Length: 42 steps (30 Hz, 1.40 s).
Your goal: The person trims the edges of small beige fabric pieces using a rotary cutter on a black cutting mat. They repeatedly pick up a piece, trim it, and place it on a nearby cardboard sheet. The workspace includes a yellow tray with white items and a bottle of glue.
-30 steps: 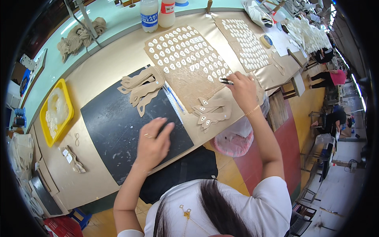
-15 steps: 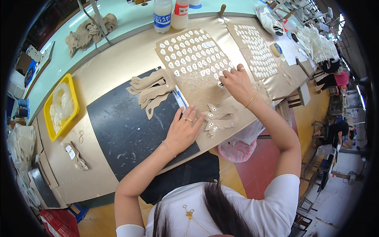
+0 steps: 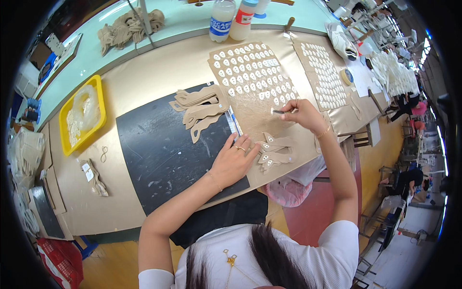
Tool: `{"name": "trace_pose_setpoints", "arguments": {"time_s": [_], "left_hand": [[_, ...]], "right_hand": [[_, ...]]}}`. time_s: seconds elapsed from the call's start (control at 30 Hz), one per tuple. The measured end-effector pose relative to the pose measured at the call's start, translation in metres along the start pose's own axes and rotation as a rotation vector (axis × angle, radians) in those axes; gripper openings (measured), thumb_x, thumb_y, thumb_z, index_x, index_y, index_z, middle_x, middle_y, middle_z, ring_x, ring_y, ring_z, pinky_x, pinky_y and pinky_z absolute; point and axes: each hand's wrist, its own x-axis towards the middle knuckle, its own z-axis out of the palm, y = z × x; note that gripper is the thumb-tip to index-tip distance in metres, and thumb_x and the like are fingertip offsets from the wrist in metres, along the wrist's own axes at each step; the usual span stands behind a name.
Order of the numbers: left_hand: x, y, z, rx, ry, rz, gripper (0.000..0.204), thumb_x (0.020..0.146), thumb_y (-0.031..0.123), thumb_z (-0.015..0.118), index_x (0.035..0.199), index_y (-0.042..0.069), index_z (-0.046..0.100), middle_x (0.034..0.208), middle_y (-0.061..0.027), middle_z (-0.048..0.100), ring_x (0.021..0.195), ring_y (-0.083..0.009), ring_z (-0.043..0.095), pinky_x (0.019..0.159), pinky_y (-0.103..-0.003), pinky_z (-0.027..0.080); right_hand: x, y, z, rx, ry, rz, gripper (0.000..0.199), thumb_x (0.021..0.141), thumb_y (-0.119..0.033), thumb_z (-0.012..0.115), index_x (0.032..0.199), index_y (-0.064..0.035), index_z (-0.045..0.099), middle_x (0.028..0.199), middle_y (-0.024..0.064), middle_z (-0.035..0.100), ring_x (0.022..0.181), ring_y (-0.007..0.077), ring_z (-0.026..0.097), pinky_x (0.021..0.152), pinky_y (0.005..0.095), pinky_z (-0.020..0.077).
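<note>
Nearest, the left hand (image 3: pixel 234 163) is lying palm-down at the right edge of a smooth, scuffed black mat (image 3: pixel 163 159); its grip is standing apart, fingers fanned and holding nothing. Its fingertips are pointing toward a slim ruler (image 3: pixel 234 124) and tan forked cutouts (image 3: pixel 276 155) bearing white inserts; contact with these is not discernible. Beyond, the right hand (image 3: pixel 307 117) is keeping its grip together, clamped on dark, slender tweezers (image 3: pixel 279 112). A small white piece (image 3: pixel 273 110) is showing at the tip, above a glossy brown sheet (image 3: pixel 248 114). To the left, flat, wavy-edged tan strips (image 3: pixel 206 110) are lying stacked on the mat. Farther up the sheet, rounded white pieces (image 3: pixel 235 71) are forming rows. At the far side of the desk (image 3: pixel 115 212), two translucent plastic bottles (image 3: pixel 222 21) are standing upright.
</note>
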Motion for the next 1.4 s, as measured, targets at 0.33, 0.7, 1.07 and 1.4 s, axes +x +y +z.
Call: {"name": "trace_pose_setpoints", "arguments": {"time_s": [0.33,0.7,1.07,1.4], "left_hand": [[-0.085,0.025,-0.072,-0.121,0.123,-0.023,0.030,0.076,0.024,0.074,0.100,0.008,0.066,0.101,-0.0054,0.062,0.102,-0.0219,0.061,0.087,-0.040,0.044],[-0.131,-0.020,-0.095,0.090,0.264,-0.661,0.044,0.077,0.003,0.070,0.121,0.006,0.067,0.121,-0.0104,0.058,0.113,-0.0309,0.055,0.097,-0.045,0.040],[-0.118,-0.028,-0.103,0.195,0.138,-0.661,0.039,0.077,0.005,0.072,0.115,0.007,0.069,0.120,-0.0102,0.057,0.115,-0.0301,0.053,0.096,-0.045,0.039],[-0.114,-0.032,-0.091,0.115,0.360,-0.706,0.024,0.079,0.007,0.076,0.103,0.008,0.070,0.111,-0.0082,0.060,0.104,-0.0268,0.058,0.092,-0.041,0.040]], "right_hand": [[-0.057,-0.149,0.155,-0.264,0.039,-0.405,0.026,0.078,-0.022,0.083,0.097,-0.0066,0.075,0.096,0.0120,0.072,0.081,0.0340,0.072,0.072,0.0428,0.0562],[-0.055,-0.193,0.218,-0.386,0.058,-0.394,0.028,0.082,-0.021,0.080,0.097,-0.0004,0.069,0.095,0.0138,0.068,0.077,0.0354,0.072,0.064,0.0429,0.0572],[-0.059,-0.187,0.178,-0.354,0.050,-0.491,0.029,0.085,-0.019,0.078,0.108,-0.0044,0.068,0.095,0.0129,0.066,0.084,0.0331,0.072,0.072,0.0435,0.0575],[0.036,-0.141,0.154,-0.472,0.270,-0.793,0.032,0.074,0.001,0.073,0.104,-0.0104,0.074,0.097,0.0025,0.064,0.075,0.0231,0.059,0.074,0.0343,0.0423]]}}
